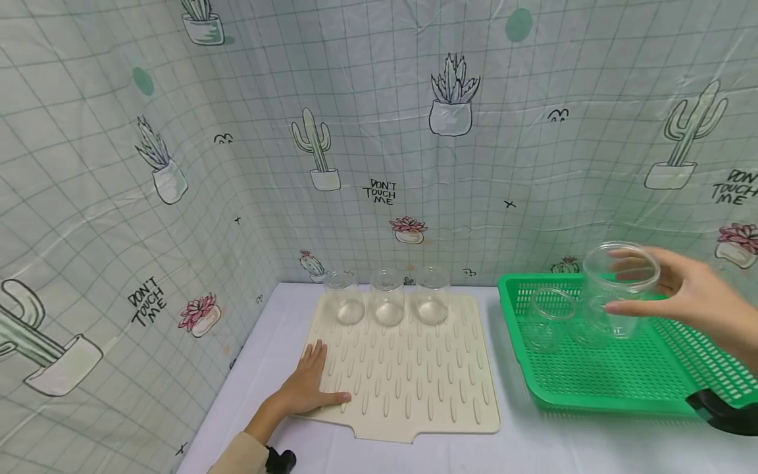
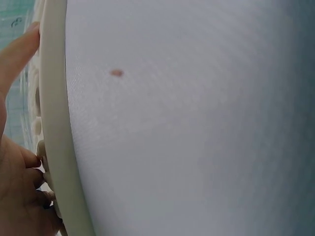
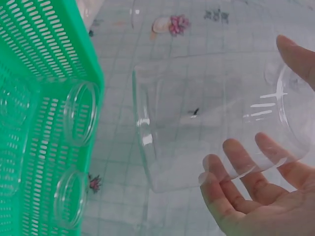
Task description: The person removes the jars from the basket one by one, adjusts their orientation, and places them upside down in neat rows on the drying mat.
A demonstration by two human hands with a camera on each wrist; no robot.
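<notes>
Over the left part of the green basket, my right hand point(image 1: 689, 289) grips a clear jar point(image 1: 616, 289), thumb on the near side and fingers around the back. In the right wrist view the jar point(image 3: 197, 123) lies across the picture between the thumb and fingers point(image 3: 246, 167). Below it, other clear jars point(image 1: 552, 306) stand in the basket. My left hand point(image 1: 304, 388) rests with spread fingers on the left edge of a cream ridged mat point(image 1: 414, 395). Three clear jars point(image 1: 387, 299) stand in a row along the mat's far edge.
The green perforated basket point(image 1: 592, 400) stands right of the mat on a white-covered table point(image 1: 450, 454). A patterned curtain point(image 1: 367, 79) with cactus drawings hangs behind and to the left. A black strap end point(image 1: 722, 415) shows near the basket's front rim.
</notes>
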